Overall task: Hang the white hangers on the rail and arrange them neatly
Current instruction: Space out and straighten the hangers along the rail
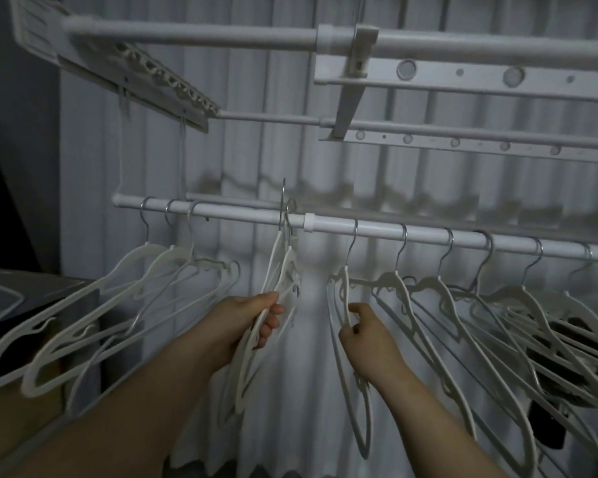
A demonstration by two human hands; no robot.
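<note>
1. dim room, with a white pleated curtain hanging behind everything and a white overhead drying rack of rods and perforated bars above.
2. a long white metal rail crosses the scene below the rack, sloping down towards the right.
3. three white plastic hangers with metal hooks hang near the rail's left end, swung out to the left.
4. a longer row of the same white hangers hangs along the right stretch, fairly evenly spaced but leaning and overlapping low down.
5. left hand: its fingers are curled and clamped on a small bunch of white hangers. their hooks are at the rail, just left of its white collar. one hook sticks up above the rail, so i cannot tell whether all are seated.
6. right hand: its fingers grip the leftmost hanger of the right row, whose hook is over the rail.
7. progress, as i judge it: most hangers are up. what is left is seating the bunch, filling the gap in the middle and evening the spacing.
8. containers: none can be made out. the dark shapes low on the right are too dim to tell.
</note>
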